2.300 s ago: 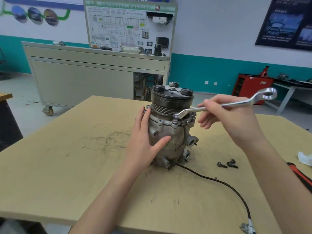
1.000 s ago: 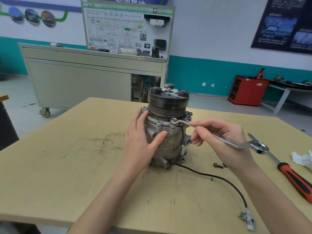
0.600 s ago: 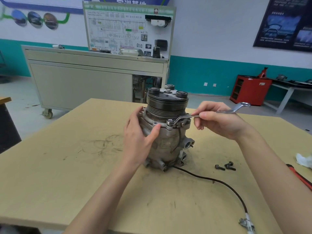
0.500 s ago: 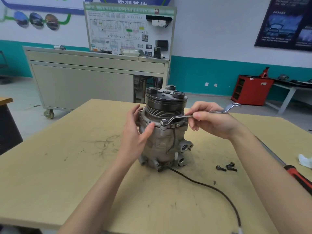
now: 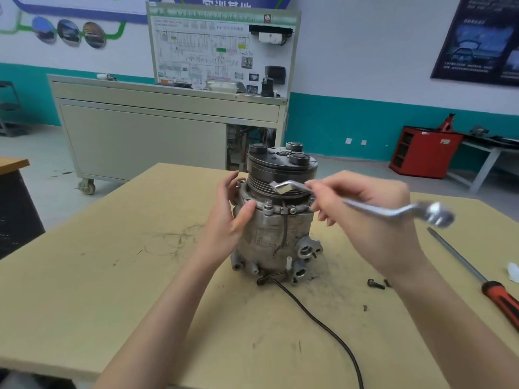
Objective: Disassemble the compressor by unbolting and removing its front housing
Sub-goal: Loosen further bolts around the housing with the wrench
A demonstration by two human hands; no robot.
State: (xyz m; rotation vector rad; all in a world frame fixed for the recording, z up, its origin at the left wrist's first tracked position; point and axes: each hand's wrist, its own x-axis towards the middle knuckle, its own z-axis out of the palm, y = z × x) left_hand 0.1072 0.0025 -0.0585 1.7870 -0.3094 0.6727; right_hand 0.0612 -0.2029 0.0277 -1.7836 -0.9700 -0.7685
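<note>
A grey metal compressor (image 5: 276, 234) stands upright on the tan table (image 5: 98, 276), its dark grooved pulley (image 5: 280, 175) on top. A raised bolt (image 5: 268, 205) sticks up from the front housing flange. My left hand (image 5: 229, 220) rests against the compressor's left side, thumb on the flange, fingers fairly straight. My right hand (image 5: 368, 217) grips a silver ring spanner (image 5: 393, 210) by its shaft. The spanner's near ring end (image 5: 279, 187) hovers in front of the pulley, lifted off the bolt and blurred.
Two loose black bolts (image 5: 376, 284) lie on the table right of the compressor. A red-handled screwdriver (image 5: 477, 279) lies near the right edge, beside a white rag (image 5: 513, 272). A black cable (image 5: 323, 321) runs from the compressor toward me. A wheeled cabinet (image 5: 157, 130) stands beyond the table.
The spanner's ring end has come up off the flange bolt and its far end has swung down toward me. My left hand stays on the compressor, which has turned slightly.
</note>
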